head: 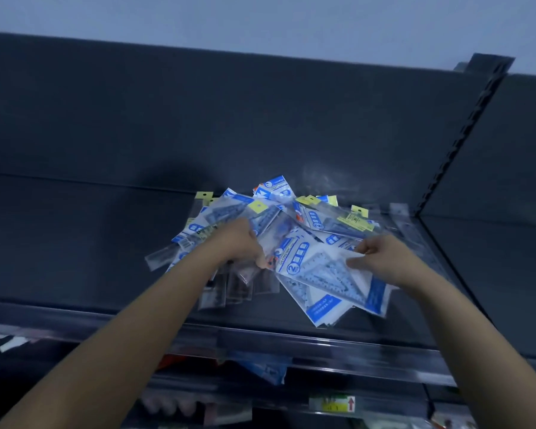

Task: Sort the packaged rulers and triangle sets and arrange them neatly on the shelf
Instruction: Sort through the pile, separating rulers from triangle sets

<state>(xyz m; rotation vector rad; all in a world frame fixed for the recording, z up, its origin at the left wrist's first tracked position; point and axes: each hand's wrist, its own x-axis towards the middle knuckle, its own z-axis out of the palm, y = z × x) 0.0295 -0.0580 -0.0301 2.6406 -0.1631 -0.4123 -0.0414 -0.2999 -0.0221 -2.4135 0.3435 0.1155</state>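
Up top we've got a pale wall (260, 13) over the dark back panel (198, 113), a slotted upright (464, 134) at right, and down low, a label (333, 404) with a red arrow.

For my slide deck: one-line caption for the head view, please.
Left hand and right hand hold a triangle-set pack atop a jumbled pile on a dark shelf.

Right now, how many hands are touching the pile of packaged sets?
2. The left hand grips packs at the middle of the pile; the right hand pinches the top triangle set on its right side. No other hand is visible.
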